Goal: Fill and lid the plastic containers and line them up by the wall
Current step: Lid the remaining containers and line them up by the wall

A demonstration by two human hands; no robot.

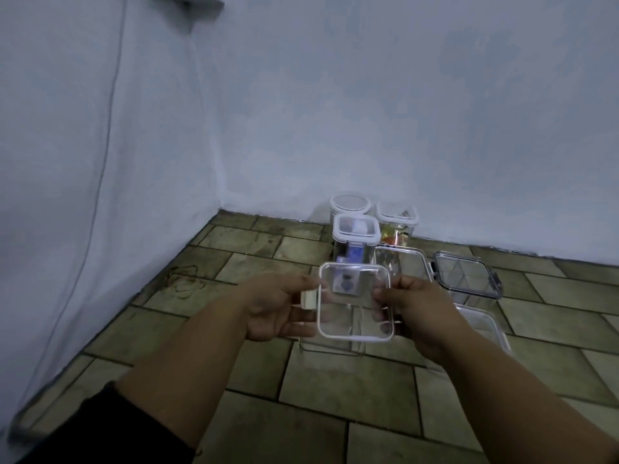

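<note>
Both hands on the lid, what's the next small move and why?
Probably lower the clear square lid onto the clear container faintly visible beneath it. The left hand and right hand pinch its opposite edges in the air; three lidded containers already stand near the wall.

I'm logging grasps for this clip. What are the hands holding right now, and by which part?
A clear square lid, held between both hands: the left hand grips its left edge, the right hand its right edge.

Dim, bluish, flat light; faint shadows; soft, smeared detail throughout; wide-angle bending of the wall [368,112] and floor [335,396] toward the edges.
</note>
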